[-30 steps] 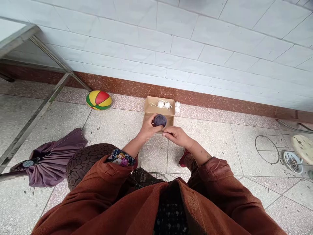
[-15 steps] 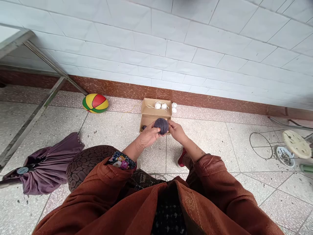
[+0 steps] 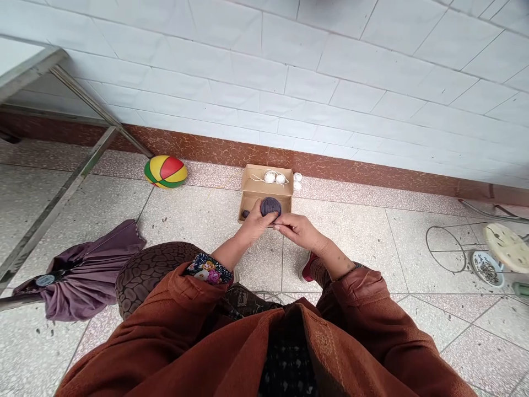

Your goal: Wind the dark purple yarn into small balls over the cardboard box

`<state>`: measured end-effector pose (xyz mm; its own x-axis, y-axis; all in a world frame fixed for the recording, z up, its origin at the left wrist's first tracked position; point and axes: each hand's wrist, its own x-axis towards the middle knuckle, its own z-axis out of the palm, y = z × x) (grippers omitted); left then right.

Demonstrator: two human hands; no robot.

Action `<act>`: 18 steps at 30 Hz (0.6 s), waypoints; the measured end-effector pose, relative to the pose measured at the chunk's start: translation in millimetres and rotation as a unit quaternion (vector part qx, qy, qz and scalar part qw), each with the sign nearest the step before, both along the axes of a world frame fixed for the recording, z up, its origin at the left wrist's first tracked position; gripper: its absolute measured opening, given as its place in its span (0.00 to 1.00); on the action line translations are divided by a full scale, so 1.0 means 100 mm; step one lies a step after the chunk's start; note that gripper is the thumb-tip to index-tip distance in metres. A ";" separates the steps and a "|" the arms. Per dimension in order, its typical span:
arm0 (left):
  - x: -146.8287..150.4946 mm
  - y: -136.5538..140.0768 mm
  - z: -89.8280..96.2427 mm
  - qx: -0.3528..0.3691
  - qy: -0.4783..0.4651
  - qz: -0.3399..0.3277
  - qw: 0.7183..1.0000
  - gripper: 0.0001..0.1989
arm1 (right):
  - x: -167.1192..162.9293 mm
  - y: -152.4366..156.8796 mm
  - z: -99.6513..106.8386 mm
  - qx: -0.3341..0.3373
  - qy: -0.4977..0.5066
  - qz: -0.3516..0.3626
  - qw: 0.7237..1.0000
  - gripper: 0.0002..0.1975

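Observation:
My left hand (image 3: 255, 223) is wrapped round a dark purple-grey ball of yarn (image 3: 270, 206), its thumb lying across the near side. Close against the ball's lower right, my right hand (image 3: 303, 231) has thumb and forefinger pinched together; whatever is between them is too fine to make out. Below both hands an open cardboard box (image 3: 247, 199) stands on the floor. Two white yarn balls (image 3: 275, 177) with loose strands lie in its raised lid part. A small dark ball (image 3: 245, 213) sits in the box's left corner, and more white balls (image 3: 297, 181) rest just right of the lid.
A colourful ball (image 3: 166, 171) lies by the wall, beside a metal table frame (image 3: 95, 146). Purple folded cloth, perhaps an umbrella (image 3: 88, 270), is at my left. On the right are a wire ring stand (image 3: 446, 249), a cream disc (image 3: 506, 247) and a white bowl (image 3: 487, 269).
My right hand has shifted from the ball's right side to its near lower edge. The ball has turned slightly in my left hand, and the view has swung a little left.

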<state>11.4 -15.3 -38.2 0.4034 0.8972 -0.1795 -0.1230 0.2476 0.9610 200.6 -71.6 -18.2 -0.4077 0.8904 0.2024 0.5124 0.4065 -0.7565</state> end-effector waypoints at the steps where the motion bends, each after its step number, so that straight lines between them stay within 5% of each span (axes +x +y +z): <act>1: 0.00 -0.01 -0.01 0.014 0.021 -0.012 1.000 0.31 | 0.02 0.01 0.05 0.008 0.028 -0.011 1.000 0.15; 9: 0.03 -0.15 0.04 -0.019 -0.080 -0.215 0.973 0.49 | 0.18 0.19 0.01 0.043 0.096 -0.200 0.974 0.15; 18: 0.05 -0.16 0.20 -0.145 -0.210 -0.187 0.949 0.44 | 0.06 0.17 -0.23 -0.092 0.098 -0.241 0.961 0.14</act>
